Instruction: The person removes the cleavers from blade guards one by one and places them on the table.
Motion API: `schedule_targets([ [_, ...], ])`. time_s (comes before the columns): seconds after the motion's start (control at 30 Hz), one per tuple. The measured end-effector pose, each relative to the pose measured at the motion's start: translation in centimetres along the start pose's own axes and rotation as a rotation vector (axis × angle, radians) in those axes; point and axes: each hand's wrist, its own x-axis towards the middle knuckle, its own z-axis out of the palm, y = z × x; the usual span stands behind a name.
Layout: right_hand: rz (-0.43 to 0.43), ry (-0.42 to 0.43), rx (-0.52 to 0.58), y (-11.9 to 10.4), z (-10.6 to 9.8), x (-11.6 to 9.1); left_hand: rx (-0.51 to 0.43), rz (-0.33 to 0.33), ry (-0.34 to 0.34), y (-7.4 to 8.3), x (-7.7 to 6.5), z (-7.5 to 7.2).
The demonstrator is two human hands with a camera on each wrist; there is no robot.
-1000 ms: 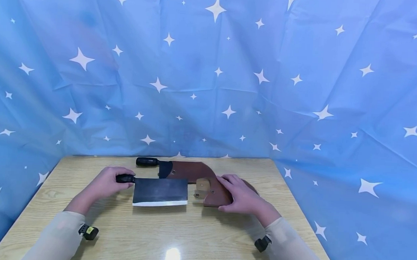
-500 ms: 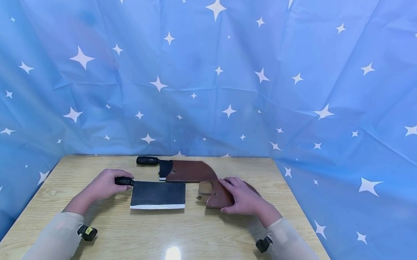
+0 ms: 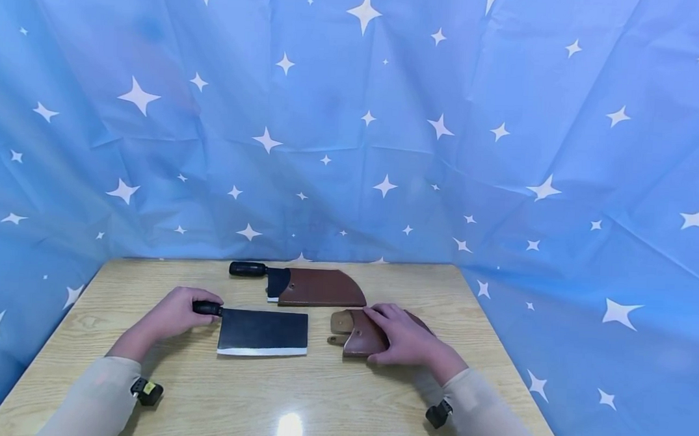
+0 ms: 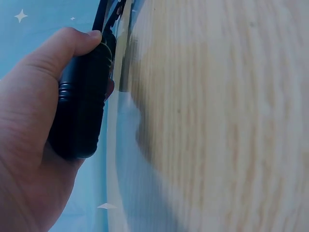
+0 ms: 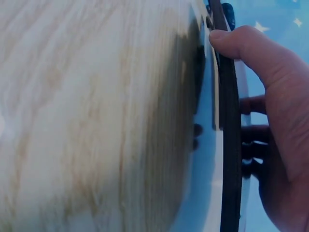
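Observation:
My left hand (image 3: 178, 311) grips the black handle (image 4: 79, 111) of a cleaver (image 3: 262, 332), thumb pressed near the handle's blade end. The dark blade points right, its pale cutting edge toward me. Facing its tip across a short gap is a brown leather knife sheath (image 3: 363, 337), with tan strap tabs at its left end. My right hand (image 3: 405, 337) holds this sheath from the right, and its palm and fingers cover much of it. In the right wrist view the thumb lies on one side of the sheath's dark edge (image 5: 229, 111), with the other fingers behind it.
A second cleaver in a brown leather sheath (image 3: 323, 287) lies farther back on the wooden table (image 3: 218, 401), its black handle (image 3: 247, 269) pointing left. A blue cloth with white stars (image 3: 330, 113) hangs behind the table.
The cleaver in my left hand has come slightly toward me. The sheath in my right hand has turned and come nearer, and no longer overlaps the back cleaver's sheath as it did.

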Motion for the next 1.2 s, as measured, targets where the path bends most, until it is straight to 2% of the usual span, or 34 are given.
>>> schedule_targets([
  [0.37, 0.005, -0.015, 0.017, -0.1, 0.7, 0.3, 0.015, 0.001, -0.020, -0.3, 0.2, 0.3],
  [0.6, 0.000, -0.026, 0.003, 0.3, 1.3, 0.8, 0.041, 0.074, -0.004, -0.2, 0.1, 0.4],
  [0.73, 0.008, -0.044, 0.000, 0.4, 1.4, 0.9, 0.050, 0.087, -0.001, -0.2, 0.0, 0.4],
  [1.2, 0.000, -0.060, 0.041, 0.3, 1.1, 1.0, 0.003, 0.034, -0.032, 0.1, 0.0, 0.3],
])
